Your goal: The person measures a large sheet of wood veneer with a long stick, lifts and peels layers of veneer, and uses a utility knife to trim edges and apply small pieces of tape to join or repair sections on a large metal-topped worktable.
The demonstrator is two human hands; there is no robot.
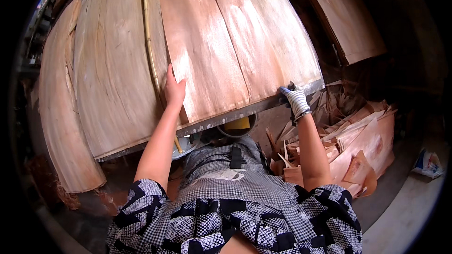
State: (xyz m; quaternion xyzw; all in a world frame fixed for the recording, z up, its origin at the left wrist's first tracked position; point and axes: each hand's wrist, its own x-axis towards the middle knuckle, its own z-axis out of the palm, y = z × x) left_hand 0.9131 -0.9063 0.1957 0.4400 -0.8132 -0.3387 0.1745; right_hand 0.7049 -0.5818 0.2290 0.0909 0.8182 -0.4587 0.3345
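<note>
A pinkish wood veneer sheet (pixel 205 56) lies across the middle of a dark-edged table (pixel 226 115). My left hand (pixel 174 89), bare, rests at the sheet's left edge, its fingers stretched along that edge and its thumb apart on top. At the table's near right edge is my right hand (pixel 296 101) in a striped glove. Its fingers are curled closed around something small and dark, whose kind I cannot make out. A thin bamboo stick (pixel 149 49) runs lengthwise over the veneer, just left of my left hand.
Paler veneer (pixel 110 66) covers the table's left part, and a narrow strip (pixel 63 99) overhangs the left side. Torn veneer scraps (pixel 367 146) are heaped on the lower right. More sheets (pixel 346 19) lie at the far right. Below the near edge is a bucket (pixel 252 124) with something yellow.
</note>
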